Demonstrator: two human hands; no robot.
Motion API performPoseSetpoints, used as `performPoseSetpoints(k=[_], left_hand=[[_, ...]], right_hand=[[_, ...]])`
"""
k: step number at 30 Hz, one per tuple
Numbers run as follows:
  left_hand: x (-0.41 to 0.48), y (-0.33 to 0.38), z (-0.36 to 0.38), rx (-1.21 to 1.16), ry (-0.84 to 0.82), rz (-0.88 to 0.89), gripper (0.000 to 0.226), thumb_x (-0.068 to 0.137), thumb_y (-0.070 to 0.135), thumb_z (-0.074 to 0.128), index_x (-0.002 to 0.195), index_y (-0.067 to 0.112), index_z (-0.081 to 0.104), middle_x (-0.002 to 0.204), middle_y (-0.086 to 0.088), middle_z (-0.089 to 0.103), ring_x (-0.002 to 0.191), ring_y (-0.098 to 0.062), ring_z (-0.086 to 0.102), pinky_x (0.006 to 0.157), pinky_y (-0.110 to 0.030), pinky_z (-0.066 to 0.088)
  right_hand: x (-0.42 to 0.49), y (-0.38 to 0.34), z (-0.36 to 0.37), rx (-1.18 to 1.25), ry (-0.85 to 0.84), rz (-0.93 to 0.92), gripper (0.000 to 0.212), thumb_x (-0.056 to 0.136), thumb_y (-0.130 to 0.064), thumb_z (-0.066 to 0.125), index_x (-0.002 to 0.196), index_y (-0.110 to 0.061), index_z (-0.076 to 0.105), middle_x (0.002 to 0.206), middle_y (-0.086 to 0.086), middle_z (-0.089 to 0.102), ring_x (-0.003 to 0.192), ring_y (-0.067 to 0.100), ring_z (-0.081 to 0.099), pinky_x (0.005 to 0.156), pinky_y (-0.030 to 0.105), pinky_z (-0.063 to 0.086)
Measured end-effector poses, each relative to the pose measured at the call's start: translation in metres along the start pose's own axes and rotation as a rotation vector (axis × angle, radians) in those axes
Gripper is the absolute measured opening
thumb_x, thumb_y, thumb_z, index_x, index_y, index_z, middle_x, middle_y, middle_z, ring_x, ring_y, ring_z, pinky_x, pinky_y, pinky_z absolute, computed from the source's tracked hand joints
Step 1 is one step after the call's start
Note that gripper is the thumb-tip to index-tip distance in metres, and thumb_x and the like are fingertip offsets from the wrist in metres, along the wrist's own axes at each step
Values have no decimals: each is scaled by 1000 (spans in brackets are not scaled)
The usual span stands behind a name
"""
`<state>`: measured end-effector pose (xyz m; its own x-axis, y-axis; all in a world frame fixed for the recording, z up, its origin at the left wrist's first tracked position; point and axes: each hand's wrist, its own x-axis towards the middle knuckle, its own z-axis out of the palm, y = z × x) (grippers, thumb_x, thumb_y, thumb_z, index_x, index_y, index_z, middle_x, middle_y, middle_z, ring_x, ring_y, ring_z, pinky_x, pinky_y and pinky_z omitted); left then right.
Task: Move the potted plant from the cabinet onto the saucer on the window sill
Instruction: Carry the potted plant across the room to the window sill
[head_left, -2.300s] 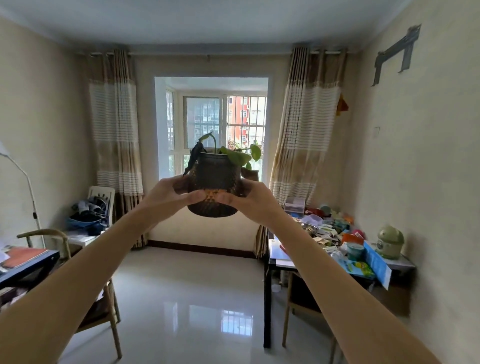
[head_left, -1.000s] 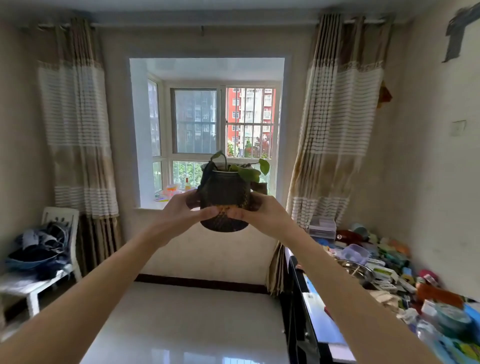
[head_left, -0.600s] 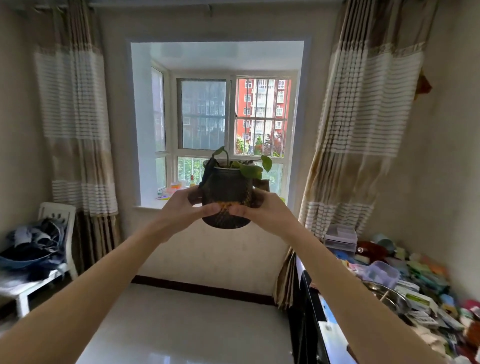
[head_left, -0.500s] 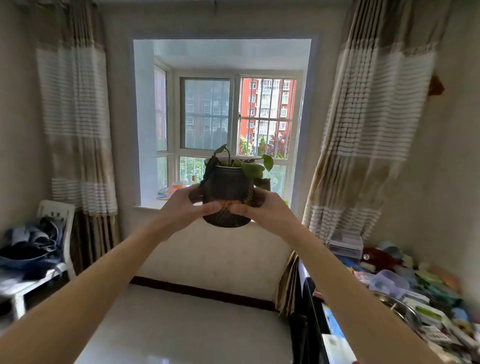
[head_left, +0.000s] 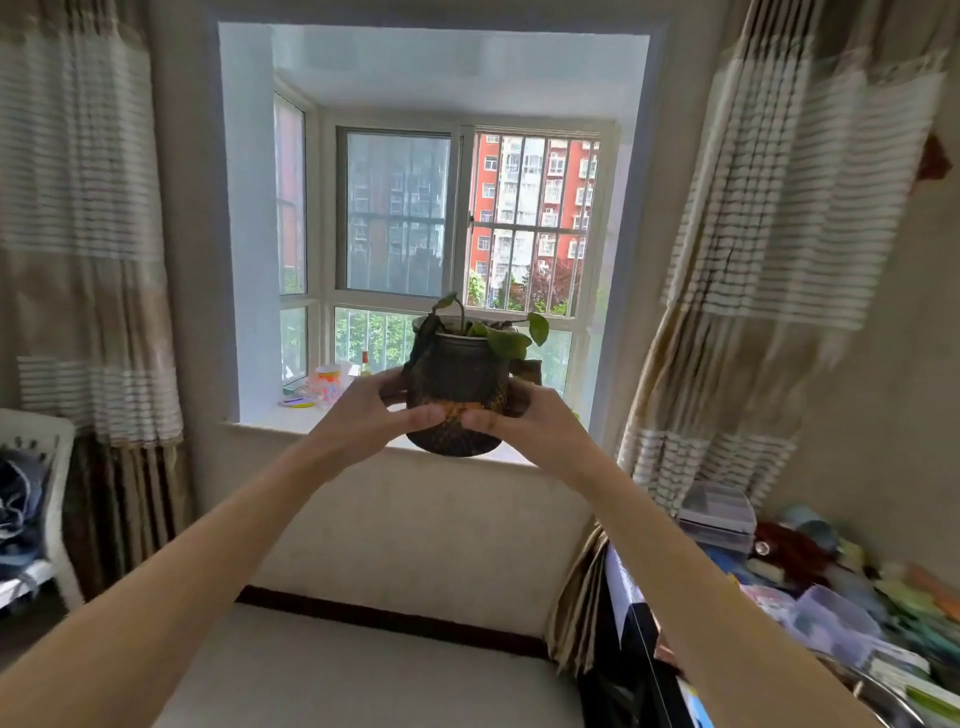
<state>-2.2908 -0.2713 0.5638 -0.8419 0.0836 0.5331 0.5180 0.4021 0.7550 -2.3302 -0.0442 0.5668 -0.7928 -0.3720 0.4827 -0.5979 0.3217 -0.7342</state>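
I hold a potted plant, a dark woven pot with a few green leaves, out in front of me at arm's length. My left hand grips its left side and my right hand grips its right side, thumbs nearly meeting across the front. The pot hangs in the air in front of the white window sill, upright. A saucer is not visible; the pot and my hands hide the middle of the sill.
Small colourful items and a bottle stand on the sill's left part. Striped curtains hang on both sides. A cluttered dark table is at lower right, a white chair with clothes at left. Shiny floor lies below.
The window has grown larger and closer in view as I walked toward it. The pot stays held in both hands in the same grip.
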Motion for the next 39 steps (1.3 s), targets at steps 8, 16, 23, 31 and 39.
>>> performPoseSetpoints(k=[8,16,23,31,39], left_hand=[[112,-87,-29,-58,-42,-4,51,67,51,84,114,40,68,107,31,73,103,11,66,84,-19,47],[196,-159,-25,-5,-30,-18,34,65,57,79,95,64,66,101,38,71,97,18,64,80,-19,44],[273,-209,-8,20,2,-24,41,78,31,83,88,68,66,94,43,70,94,20,64,67,1,46],[361,-247,9,-27,87,-36,41,61,46,82,99,52,70,102,31,75,98,8,69,69,-6,51],[439,-303,-3,-67,55,-16,50,59,46,84,107,43,69,110,24,75,106,2,69,85,-23,53]], right_hand=[[117,49,26,-32,23,40,48,68,-58,82,109,-41,64,101,-23,70,93,-6,66,69,5,51],[208,122,37,-39,53,71,38,61,-67,80,93,-53,64,95,-29,72,89,-8,68,71,9,51],[286,183,24,5,-7,54,45,70,-53,84,110,-40,67,99,-23,73,83,-16,66,64,2,48],[382,240,0,-35,-24,-16,42,72,-50,83,109,-35,70,98,-17,76,92,-1,70,75,12,54],[460,282,11,-6,-2,-19,45,71,-49,85,112,-36,72,102,-14,79,90,0,73,73,13,56]])
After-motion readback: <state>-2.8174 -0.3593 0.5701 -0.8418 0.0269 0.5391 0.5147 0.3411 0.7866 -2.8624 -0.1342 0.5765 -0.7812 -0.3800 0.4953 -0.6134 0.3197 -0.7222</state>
